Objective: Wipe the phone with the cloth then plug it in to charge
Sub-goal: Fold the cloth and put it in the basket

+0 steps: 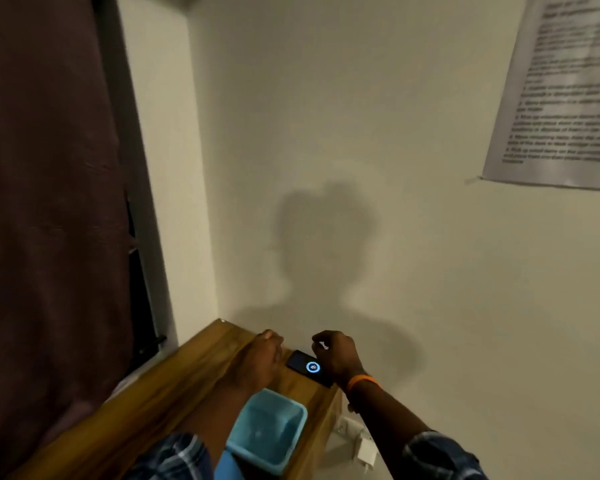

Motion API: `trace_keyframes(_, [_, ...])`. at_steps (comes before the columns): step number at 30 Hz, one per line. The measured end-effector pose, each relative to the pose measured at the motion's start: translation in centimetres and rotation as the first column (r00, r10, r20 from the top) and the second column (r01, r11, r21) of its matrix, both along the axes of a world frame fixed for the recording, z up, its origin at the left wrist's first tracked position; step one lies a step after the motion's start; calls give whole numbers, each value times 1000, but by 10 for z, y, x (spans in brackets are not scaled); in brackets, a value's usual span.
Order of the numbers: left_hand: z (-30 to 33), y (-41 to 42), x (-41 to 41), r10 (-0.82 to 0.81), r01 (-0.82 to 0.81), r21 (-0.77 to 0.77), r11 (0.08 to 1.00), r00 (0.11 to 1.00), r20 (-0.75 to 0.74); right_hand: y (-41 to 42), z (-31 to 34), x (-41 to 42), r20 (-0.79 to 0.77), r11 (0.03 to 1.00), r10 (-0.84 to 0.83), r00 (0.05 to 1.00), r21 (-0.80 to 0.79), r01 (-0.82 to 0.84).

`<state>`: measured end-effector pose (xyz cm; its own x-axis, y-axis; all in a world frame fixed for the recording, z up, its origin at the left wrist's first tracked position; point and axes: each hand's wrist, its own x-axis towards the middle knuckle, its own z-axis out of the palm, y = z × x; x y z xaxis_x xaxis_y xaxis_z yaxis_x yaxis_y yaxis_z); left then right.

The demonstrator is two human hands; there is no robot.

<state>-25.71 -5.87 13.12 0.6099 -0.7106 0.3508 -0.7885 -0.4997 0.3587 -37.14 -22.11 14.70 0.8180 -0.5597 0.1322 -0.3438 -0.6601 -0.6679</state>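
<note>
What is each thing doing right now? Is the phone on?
phone: flat on the table, screen lit with a blue ring.
blue bin: upright, open.
left hand: resting beside the phone.
right hand: curled, pinching something small and white at the phone.
charger: in the wall socket.

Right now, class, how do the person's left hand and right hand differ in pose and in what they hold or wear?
1. The left hand rests on the wooden table beside the phone; the right hand is raised above the phone's far end.
2. The right hand pinches something small and white; the left holds nothing visible.
3. Only the right wrist wears an orange band.
Both flank the lit phone.
</note>
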Motion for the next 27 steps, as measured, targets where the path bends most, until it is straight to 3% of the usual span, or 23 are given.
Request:
trace_keyframes(7, [55, 111, -8, 149, -147, -67, 987, 989, 16, 96, 55, 32, 66, 980, 183, 981, -94, -177])
trace_keyframes(15, [59, 233, -33, 282, -286, -41, 957, 956, -75, 218, 62, 41, -5, 881, 433, 901, -207, -425])
trace_keyframes(27, [17, 304, -21, 361, -363, -3, 932, 929, -76, 283, 18, 59, -70, 878, 446, 892, -161, -451])
